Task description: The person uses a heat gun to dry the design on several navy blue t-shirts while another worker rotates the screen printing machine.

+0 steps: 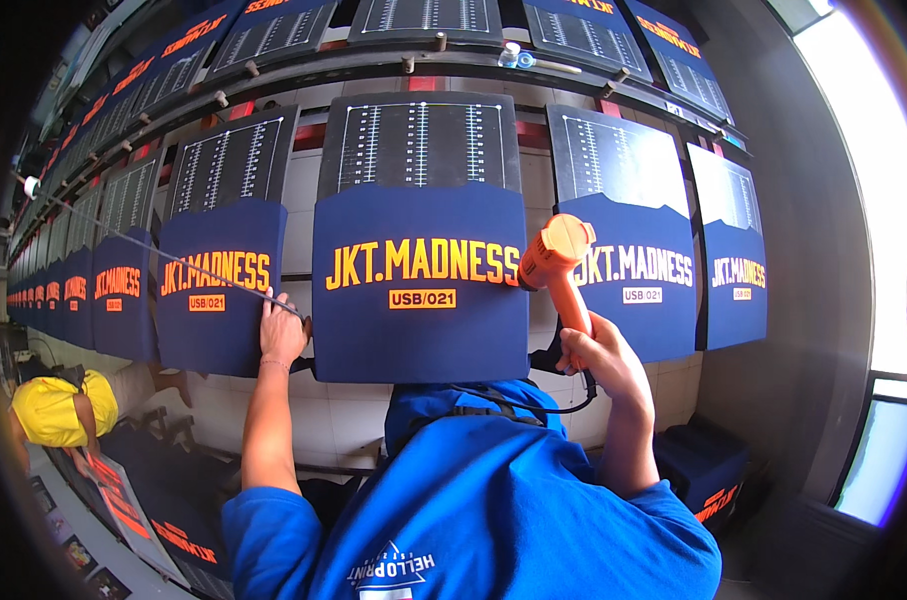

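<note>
In my right hand (606, 355) is an orange heat gun (564, 275), gripped by its handle. Its dark nozzle points left, over the right end of the yellow lettering on the navy fabric piece (419, 345) at the centre. That fabric lies flat on a dark board (424, 145) marked with white scales. My left hand (283, 330) reaches forward with fingers stretched, at the lower right edge of the left navy fabric piece (209, 335). A thin dark line (199, 268) crosses by its fingertips; whether they touch it I cannot tell.
Similar boards with printed navy fabric, such as the right one (634, 325), stand in rows left, right and beyond. A dark rail (374, 65) with short knobs runs behind; a clear bottle (511, 55) sits on it. At lower left, a person in yellow (64, 410) bends over a table.
</note>
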`<state>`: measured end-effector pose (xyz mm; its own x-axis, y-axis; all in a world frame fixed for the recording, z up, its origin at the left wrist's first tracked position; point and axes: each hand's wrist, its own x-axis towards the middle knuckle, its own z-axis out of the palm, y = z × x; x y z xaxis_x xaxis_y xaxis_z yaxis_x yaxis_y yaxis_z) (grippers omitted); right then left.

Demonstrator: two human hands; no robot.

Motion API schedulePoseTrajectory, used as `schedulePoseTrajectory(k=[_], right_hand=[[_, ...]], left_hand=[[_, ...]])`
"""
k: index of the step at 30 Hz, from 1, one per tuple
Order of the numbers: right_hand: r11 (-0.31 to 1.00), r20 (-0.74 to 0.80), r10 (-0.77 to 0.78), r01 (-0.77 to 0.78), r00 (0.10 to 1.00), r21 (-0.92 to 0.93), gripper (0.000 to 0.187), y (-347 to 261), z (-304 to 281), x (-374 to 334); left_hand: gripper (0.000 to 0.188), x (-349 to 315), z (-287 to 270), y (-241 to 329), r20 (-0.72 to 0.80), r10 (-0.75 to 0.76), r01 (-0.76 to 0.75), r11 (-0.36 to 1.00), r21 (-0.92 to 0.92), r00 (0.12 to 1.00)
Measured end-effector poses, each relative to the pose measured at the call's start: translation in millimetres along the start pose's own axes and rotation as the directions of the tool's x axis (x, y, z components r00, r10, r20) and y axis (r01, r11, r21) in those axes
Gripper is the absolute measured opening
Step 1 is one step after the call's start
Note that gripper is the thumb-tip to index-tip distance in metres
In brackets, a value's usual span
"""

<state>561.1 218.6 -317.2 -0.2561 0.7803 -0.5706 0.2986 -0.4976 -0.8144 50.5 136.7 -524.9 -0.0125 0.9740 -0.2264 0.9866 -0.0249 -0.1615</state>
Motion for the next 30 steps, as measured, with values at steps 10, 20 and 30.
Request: schedulePoseTrajectory(k=[10, 20, 30], right_hand=[[0.988, -0.027, -0.031, 0.035, 0.999, 0.151, 0.03, 4, 45, 3], [0.98, 0.004, 0.062, -0.062, 0.998, 0.19, 0.033, -2, 102, -19], [0.973, -0.041, 0.068, -0.057, 0.997, 0.226, 0.031, 2, 127, -18]], left_hand=[[0.028, 7, -4, 10, -0.147, -0.102, 0.073, 0.979, -0.191, 0.984], [0.021, 6, -3, 17, -0.357, -0.245, 0.084, 0.908, -0.41, 0.901], [0.049, -9, -1, -25, -0.463, -0.3, 0.003, 0.842, -0.54, 0.834]])
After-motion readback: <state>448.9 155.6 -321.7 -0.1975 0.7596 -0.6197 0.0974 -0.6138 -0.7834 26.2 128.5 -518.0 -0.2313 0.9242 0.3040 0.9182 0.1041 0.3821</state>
